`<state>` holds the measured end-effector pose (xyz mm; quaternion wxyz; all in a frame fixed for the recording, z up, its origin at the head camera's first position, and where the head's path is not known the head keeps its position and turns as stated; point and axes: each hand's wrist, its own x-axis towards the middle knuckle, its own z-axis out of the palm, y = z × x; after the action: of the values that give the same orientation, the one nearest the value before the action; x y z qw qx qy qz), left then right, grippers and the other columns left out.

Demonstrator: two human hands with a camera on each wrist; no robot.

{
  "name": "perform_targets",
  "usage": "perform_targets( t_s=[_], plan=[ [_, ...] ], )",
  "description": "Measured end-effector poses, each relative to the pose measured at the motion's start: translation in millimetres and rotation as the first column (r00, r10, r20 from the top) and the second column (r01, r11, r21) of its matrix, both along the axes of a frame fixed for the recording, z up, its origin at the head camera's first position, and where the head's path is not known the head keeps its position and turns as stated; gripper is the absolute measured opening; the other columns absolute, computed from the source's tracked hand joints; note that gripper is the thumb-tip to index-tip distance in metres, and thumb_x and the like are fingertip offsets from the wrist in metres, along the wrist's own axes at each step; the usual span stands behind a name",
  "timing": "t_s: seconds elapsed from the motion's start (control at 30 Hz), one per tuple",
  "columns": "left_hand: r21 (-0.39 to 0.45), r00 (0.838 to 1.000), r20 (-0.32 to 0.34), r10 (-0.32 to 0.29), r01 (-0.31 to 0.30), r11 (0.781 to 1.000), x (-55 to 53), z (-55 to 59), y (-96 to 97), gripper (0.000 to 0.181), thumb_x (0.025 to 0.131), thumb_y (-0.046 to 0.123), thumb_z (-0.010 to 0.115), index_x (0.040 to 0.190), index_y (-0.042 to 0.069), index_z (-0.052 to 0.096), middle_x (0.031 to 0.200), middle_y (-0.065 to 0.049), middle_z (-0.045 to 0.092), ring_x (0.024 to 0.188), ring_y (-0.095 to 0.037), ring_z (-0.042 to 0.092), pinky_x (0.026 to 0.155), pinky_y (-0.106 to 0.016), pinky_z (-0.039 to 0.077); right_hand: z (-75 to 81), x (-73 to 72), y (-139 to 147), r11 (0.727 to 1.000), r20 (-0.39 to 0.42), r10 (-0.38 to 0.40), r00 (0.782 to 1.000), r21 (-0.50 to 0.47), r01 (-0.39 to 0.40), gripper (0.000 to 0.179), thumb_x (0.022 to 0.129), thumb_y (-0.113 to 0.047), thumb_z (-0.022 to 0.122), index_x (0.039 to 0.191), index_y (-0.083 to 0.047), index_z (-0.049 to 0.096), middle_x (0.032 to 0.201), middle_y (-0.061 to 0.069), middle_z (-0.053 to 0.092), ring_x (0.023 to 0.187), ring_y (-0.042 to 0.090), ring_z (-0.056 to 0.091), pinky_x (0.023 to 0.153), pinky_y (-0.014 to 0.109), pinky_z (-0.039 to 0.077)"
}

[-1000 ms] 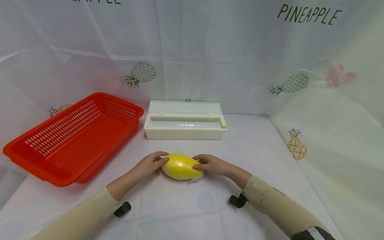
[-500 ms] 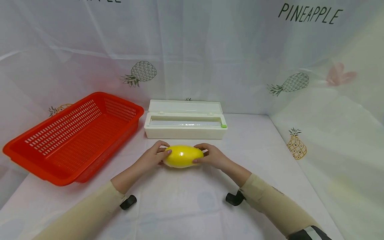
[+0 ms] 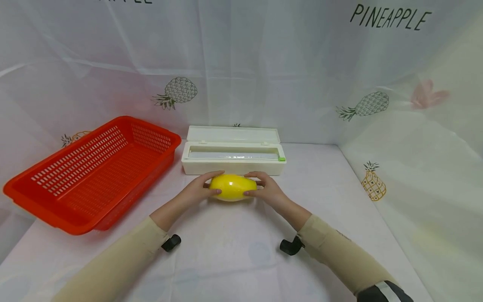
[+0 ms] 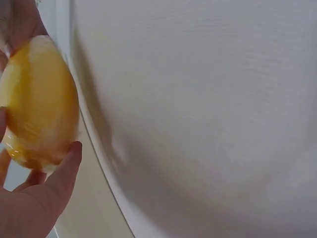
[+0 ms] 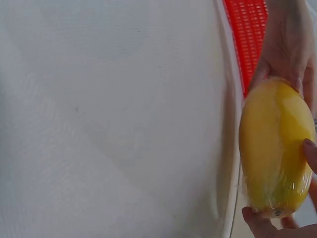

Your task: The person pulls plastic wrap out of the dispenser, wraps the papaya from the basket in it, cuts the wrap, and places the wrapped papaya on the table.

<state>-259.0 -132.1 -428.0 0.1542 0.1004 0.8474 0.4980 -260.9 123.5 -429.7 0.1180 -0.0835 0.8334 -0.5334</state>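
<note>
A yellow oval fruit (image 3: 233, 187), wrapped in clear film, is held lengthwise between both hands in front of the white box. My left hand (image 3: 201, 187) grips its left end, thumb on the near side and fingers behind. At the other end my right hand (image 3: 266, 191) grips it in the same way. The left wrist view shows the fruit (image 4: 42, 106) raised off the table. Film is bunched at one end of the fruit (image 5: 275, 148) in the right wrist view. The far-side fingers are partly hidden behind it.
Just behind the hands stands a white cling-film box (image 3: 234, 168), lid up, with a roll inside. A red slotted basket (image 3: 141, 195) is at the left. White pineapple-print sheeting (image 3: 309, 84) hangs at the back and right.
Both hands have carried the fruit up and away from me, towards the box. It has rolled a little, and the loose film under its near side is out of sight.
</note>
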Motion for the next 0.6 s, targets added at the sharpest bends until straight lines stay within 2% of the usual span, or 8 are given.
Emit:
perform_targets(
  t_s=[0.13, 0.23, 0.43, 0.6],
  plan=[
    [-0.001, 0.998, -0.043, -0.044, 0.044, 0.999, -4.1, 0.4, 2.2, 0.057, 0.091, 0.014, 0.069, 0.143, 0.024, 0.051, 0.147, -0.004, 0.044, 0.134, -0.030, 0.039, 0.108, -0.052, 0.034, -2.0, -1.6, -1, 0.992, -0.080, 0.125, 0.989, 0.021, -0.123, 0.052, 0.087, -0.009, 0.073, 0.137, -0.019, 0.058, 0.146, 0.003, 0.044, 0.135, 0.029, 0.038, 0.111, 0.054, 0.027],
    [-0.015, 0.999, -0.038, -0.031, 0.031, 0.999, -5.9, -0.6, 3.0, 0.058, 0.091, 0.014, 0.069, 0.145, 0.023, 0.049, 0.147, -0.005, 0.045, 0.133, -0.031, 0.040, 0.107, -0.052, 0.036, -2.3, -1.9, -3, 0.985, -0.094, 0.171, 0.981, 0.050, -0.167, 0.052, 0.090, -0.007, 0.068, 0.139, -0.019, 0.056, 0.147, 0.003, 0.043, 0.138, 0.028, 0.034, 0.112, 0.058, 0.022],
    [-0.049, 0.999, 0.017, 0.032, -0.031, 0.998, -7.6, -4.2, 3.1, 0.062, 0.090, 0.019, 0.071, 0.146, 0.023, 0.046, 0.150, -0.007, 0.041, 0.130, -0.036, 0.044, 0.099, -0.049, 0.045, -5.1, -6.9, -3, 0.987, -0.051, 0.132, 0.990, 0.097, -0.127, 0.053, 0.091, -0.014, 0.070, 0.141, -0.020, 0.054, 0.147, 0.002, 0.046, 0.138, 0.026, 0.035, 0.113, 0.054, 0.024],
    [-0.051, 0.997, 0.029, 0.066, -0.064, 0.997, -8.8, -6.5, 3.6, 0.065, 0.090, 0.021, 0.072, 0.148, 0.015, 0.043, 0.150, -0.013, 0.040, 0.126, -0.037, 0.048, 0.097, -0.044, 0.048, -8.2, -14.3, -2, 0.986, -0.037, 0.120, 0.992, 0.122, -0.115, 0.055, 0.091, -0.018, 0.071, 0.142, -0.016, 0.052, 0.147, 0.004, 0.046, 0.139, 0.025, 0.035, 0.114, 0.048, 0.025]
  ],
)
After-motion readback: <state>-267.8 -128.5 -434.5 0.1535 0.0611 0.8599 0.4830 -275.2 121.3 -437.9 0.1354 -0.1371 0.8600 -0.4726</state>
